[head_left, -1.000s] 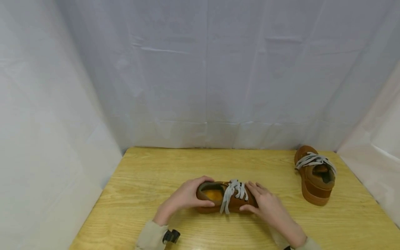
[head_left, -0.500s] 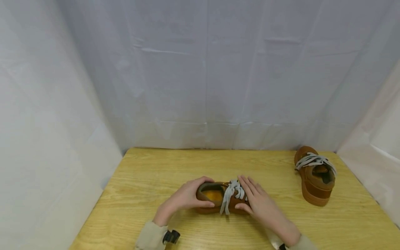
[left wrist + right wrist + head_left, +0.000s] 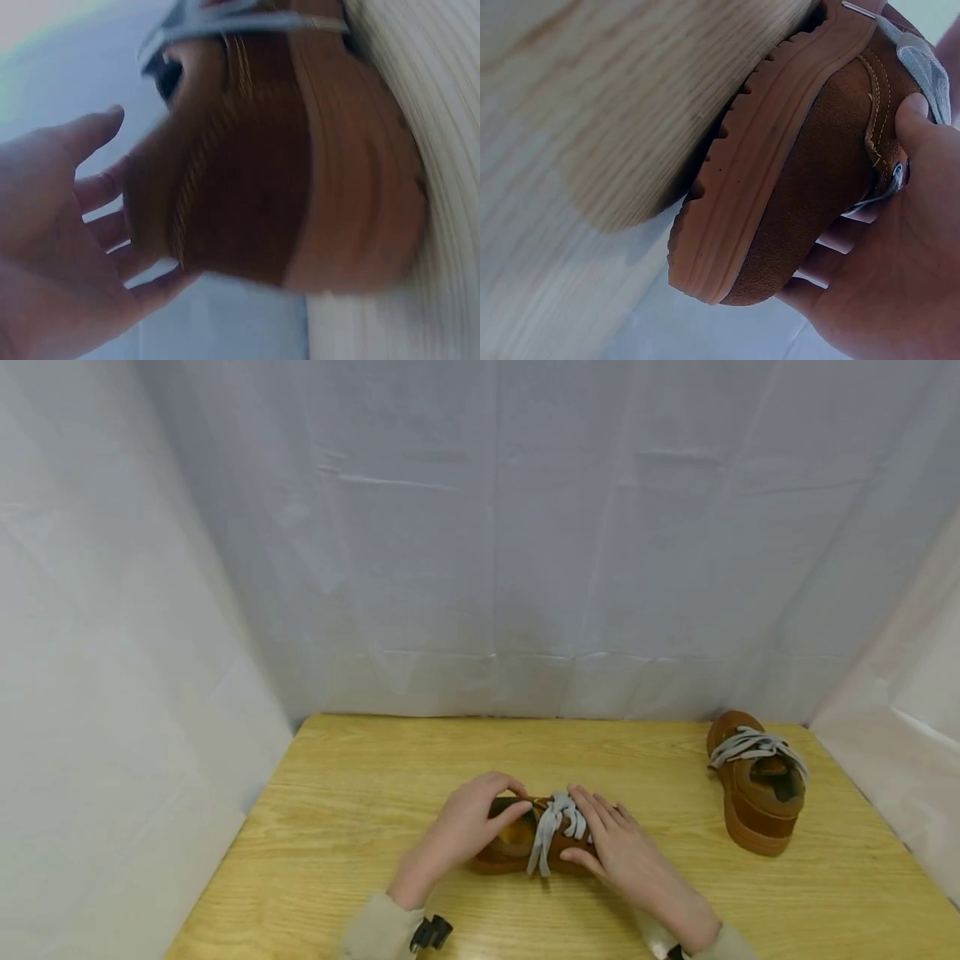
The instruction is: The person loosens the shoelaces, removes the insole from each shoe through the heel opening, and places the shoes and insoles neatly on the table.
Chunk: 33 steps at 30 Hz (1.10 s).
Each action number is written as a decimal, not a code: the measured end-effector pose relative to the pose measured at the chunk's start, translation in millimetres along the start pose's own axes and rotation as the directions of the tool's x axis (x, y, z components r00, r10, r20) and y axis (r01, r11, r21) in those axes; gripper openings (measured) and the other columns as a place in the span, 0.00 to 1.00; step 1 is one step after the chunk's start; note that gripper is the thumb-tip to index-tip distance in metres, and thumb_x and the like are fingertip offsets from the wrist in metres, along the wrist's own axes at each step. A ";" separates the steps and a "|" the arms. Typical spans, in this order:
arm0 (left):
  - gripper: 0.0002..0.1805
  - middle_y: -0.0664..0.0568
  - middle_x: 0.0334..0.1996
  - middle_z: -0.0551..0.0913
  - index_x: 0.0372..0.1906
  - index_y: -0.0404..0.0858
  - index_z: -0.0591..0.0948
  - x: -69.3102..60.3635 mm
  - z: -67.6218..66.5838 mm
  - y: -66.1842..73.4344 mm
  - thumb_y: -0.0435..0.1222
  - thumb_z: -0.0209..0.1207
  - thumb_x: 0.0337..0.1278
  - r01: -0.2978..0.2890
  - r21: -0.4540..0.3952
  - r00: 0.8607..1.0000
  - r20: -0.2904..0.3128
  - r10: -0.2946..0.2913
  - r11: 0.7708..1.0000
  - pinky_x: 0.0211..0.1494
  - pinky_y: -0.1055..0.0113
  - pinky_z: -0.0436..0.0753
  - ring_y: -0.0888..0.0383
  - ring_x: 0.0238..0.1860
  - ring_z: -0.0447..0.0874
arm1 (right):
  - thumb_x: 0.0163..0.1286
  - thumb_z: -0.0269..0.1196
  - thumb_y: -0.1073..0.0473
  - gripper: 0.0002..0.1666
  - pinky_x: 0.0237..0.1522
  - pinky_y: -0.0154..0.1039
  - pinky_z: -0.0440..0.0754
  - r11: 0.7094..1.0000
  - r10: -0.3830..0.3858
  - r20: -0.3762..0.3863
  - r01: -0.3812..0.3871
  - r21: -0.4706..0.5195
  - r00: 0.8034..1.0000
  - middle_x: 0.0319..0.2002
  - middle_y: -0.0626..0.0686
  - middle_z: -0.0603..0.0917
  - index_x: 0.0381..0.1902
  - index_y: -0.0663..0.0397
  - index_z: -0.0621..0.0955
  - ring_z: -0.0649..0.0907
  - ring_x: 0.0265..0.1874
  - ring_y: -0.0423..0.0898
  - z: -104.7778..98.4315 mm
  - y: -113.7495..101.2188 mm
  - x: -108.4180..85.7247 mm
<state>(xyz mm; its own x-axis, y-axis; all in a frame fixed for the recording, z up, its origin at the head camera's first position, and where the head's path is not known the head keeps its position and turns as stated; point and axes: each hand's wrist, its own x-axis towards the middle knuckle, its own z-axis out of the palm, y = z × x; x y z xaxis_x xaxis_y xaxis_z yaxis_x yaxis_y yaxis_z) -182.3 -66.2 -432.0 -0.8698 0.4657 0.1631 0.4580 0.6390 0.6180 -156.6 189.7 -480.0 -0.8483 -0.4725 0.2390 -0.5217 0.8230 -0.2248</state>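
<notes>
A brown shoe (image 3: 501, 863) with grey laces (image 3: 546, 837) lies lengthwise at the front of the table, heel to the left, sole down. Over its opening hovers my left hand (image 3: 471, 817), thumb and fingertips near the tongue. In the left wrist view the thumb of that hand (image 3: 52, 225) stands apart from the shoe (image 3: 247, 187), with loosely extended fingers by its collar. My right hand (image 3: 630, 860) holds the toe end, fingers across the top and thumb on the near side. The right wrist view shows its thumb (image 3: 915, 120) pressed beside the laces.
A second brown shoe (image 3: 757, 822) with grey laces stands at the back right of the wooden table (image 3: 360, 785), toe toward the rear. White sheeting (image 3: 495, 568) hangs behind the table and along both sides.
My left hand has let go of the heel and moved right, over the opening toward the tongue. My right hand has slid left, closer to the laces. The shoe stays in place.
</notes>
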 end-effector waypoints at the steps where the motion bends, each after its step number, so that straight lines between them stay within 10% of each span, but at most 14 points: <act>1: 0.17 0.52 0.56 0.83 0.52 0.46 0.84 1.3 2.0 3.9 0.52 0.56 0.73 -0.016 0.017 1.000 -0.015 0.016 1.000 0.60 0.53 0.80 0.52 0.58 0.82 | 0.73 0.60 0.37 0.49 0.66 0.63 0.70 1.000 0.002 0.002 -0.002 0.001 1.000 0.74 0.61 0.68 0.80 0.55 0.57 0.73 0.68 0.63 -0.2 -0.1 -0.1; 13: 0.07 0.56 0.50 0.85 0.41 0.47 0.86 5.5 19.4 16.7 0.45 0.62 0.68 -0.110 0.045 0.992 -0.059 0.112 0.993 0.57 0.60 0.82 0.60 0.50 0.84 | 0.72 0.61 0.37 0.49 0.64 0.66 0.70 0.999 0.019 0.006 -0.019 0.051 1.000 0.73 0.61 0.70 0.80 0.54 0.57 0.73 0.68 0.63 -1.5 -1.2 0.3; 33: 0.08 0.58 0.40 0.87 0.44 0.47 0.83 7.2 19.8 12.6 0.40 0.54 0.75 -0.071 -0.086 0.986 -0.158 0.057 0.994 0.40 0.70 0.81 0.66 0.37 0.83 | 0.71 0.63 0.38 0.50 0.63 0.67 0.71 0.999 -0.004 -0.048 0.006 0.042 0.999 0.71 0.61 0.72 0.80 0.55 0.58 0.75 0.66 0.63 2.3 0.6 -2.0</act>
<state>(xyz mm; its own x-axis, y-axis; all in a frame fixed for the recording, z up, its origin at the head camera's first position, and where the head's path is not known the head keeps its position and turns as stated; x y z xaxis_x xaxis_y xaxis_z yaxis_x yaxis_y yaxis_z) -179.2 -42.6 -438.3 -0.8604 0.3988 0.3173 0.5012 0.5491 0.6688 -155.4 190.4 -482.8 -0.8409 -0.4600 0.2851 -0.5301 0.8061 -0.2630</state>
